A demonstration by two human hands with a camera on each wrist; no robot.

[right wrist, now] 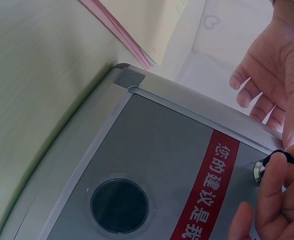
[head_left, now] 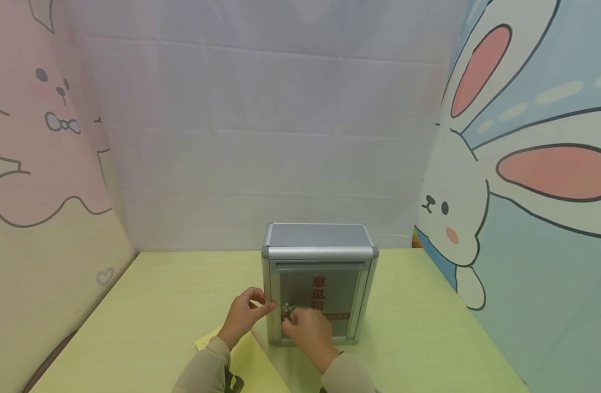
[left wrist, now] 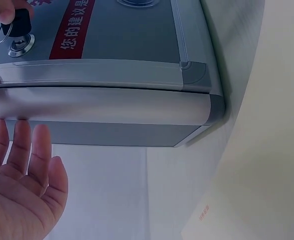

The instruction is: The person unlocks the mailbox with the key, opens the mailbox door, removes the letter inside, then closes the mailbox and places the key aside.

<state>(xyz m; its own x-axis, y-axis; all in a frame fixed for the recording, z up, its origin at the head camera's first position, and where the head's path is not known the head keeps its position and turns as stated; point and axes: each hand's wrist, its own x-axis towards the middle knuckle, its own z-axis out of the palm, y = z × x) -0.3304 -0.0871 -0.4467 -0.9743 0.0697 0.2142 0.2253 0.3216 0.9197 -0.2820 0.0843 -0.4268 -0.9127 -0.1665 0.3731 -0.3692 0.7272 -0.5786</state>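
Note:
A grey metal suggestion box (head_left: 346, 295) with red characters on its front door stands upright on the table. My right hand (head_left: 312, 333) pinches the black head of a key (left wrist: 22, 22), which sits in the round silver lock (left wrist: 20, 46) near the door's left edge. A thin metal ring hangs from the key. Beside the lock, my left hand (head_left: 243, 316) is at the box's left side, its fingers extended and loosely bent. In the right wrist view the left thumb or index tip comes close to the lock (right wrist: 258, 172).
Yellow paper (head_left: 253, 365) lies on the table left of the box, partly under my left forearm; the right wrist view shows pink-edged sheets (right wrist: 121, 30). A round dark window (right wrist: 119, 206) is low on the door. White cloth (head_left: 280, 136) hangs behind, with rabbit-printed cloth (head_left: 541, 262) at the right.

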